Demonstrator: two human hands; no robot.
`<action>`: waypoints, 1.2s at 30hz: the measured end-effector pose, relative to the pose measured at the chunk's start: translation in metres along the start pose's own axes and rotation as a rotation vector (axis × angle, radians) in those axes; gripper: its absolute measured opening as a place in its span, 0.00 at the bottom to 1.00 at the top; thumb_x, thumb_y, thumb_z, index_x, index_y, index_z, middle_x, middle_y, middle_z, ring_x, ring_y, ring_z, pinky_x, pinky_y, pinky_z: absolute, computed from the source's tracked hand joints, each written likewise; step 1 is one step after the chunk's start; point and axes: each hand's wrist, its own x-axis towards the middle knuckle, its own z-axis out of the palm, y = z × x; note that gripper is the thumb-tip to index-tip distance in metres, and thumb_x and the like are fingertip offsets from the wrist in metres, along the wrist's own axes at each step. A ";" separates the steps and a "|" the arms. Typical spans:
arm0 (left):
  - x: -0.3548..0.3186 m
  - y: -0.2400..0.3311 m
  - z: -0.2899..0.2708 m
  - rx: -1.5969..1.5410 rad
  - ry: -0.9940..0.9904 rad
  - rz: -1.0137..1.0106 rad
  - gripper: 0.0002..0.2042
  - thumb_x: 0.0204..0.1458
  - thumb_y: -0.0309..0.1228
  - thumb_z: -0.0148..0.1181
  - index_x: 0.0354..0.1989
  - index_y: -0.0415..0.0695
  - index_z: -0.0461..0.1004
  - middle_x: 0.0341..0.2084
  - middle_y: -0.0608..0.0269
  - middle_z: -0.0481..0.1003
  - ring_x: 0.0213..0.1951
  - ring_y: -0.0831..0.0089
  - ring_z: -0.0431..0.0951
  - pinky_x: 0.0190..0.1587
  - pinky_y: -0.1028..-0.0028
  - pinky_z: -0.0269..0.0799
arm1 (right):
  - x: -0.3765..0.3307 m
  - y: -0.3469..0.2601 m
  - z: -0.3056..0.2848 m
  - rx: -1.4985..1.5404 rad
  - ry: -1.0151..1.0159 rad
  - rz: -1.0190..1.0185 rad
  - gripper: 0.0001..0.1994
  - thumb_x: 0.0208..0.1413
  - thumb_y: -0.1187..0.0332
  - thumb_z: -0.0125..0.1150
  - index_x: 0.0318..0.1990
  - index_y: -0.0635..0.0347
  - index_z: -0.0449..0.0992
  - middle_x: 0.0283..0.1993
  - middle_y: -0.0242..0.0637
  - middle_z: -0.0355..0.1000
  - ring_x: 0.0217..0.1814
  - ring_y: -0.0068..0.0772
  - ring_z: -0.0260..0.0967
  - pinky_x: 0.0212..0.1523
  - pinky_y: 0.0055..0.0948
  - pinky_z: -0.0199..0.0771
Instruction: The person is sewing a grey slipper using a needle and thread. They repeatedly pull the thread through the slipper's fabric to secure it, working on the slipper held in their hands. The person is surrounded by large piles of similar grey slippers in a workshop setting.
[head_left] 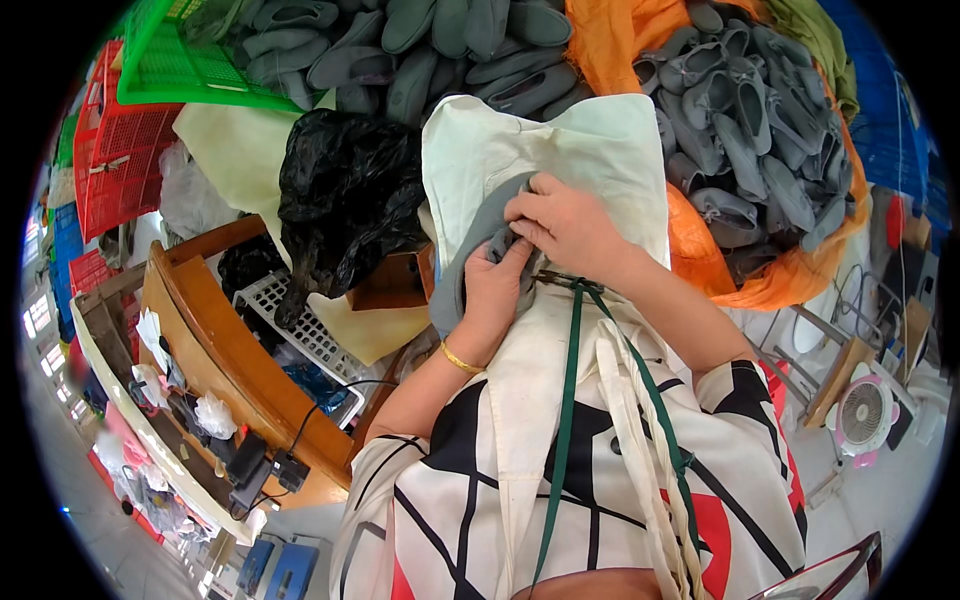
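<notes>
A grey cloth shoe [462, 262] lies over the white cloth [610, 140] spread across my lap. My left hand [492, 288] is closed on the shoe's near side, its thumb pressed to the edge of the opening. Against the same edge, the fingertips of my right hand [562, 222] are pinched together and almost meet the left thumb. Anything small between the fingertips is hidden. Just below my right hand, a dark metal tool [556, 279], perhaps snips, rests at the end of a green strap [572, 380] that runs up my front.
Grey shoes [430, 45] are heaped ahead, beside a green crate [215, 85]. An orange sack [690, 235] full of grey shoes stands at right. On the left are a black plastic bag [345, 185], a white basket [305, 320] and a wooden table [240, 370]. A small fan [866, 412] stands at right.
</notes>
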 end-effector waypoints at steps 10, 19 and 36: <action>0.023 0.054 0.017 1.010 -0.366 0.359 0.11 0.55 0.32 0.62 0.27 0.35 0.73 0.18 0.47 0.70 0.20 0.59 0.68 0.27 0.65 0.66 | -0.021 0.006 -0.019 1.012 0.305 0.479 0.06 0.66 0.67 0.53 0.39 0.58 0.70 0.29 0.32 0.70 0.24 0.21 0.68 0.25 0.22 0.67; 0.062 0.077 0.049 1.767 -1.059 0.408 0.08 0.48 0.32 0.59 0.30 0.39 0.77 0.24 0.50 0.76 0.32 0.48 0.77 0.34 0.57 0.73 | -0.090 0.059 -0.064 1.175 0.401 0.612 0.07 0.66 0.66 0.53 0.36 0.58 0.69 0.20 0.26 0.64 0.18 0.19 0.60 0.23 0.21 0.65; 0.035 -0.007 0.004 1.128 -0.226 0.702 0.17 0.62 0.44 0.59 0.30 0.41 0.73 0.15 0.68 0.66 0.20 0.79 0.66 0.24 0.75 0.63 | -0.168 0.129 -0.087 1.263 1.312 0.263 0.05 0.64 0.72 0.56 0.36 0.59 0.68 0.23 0.28 0.62 0.25 0.21 0.60 0.64 0.52 0.69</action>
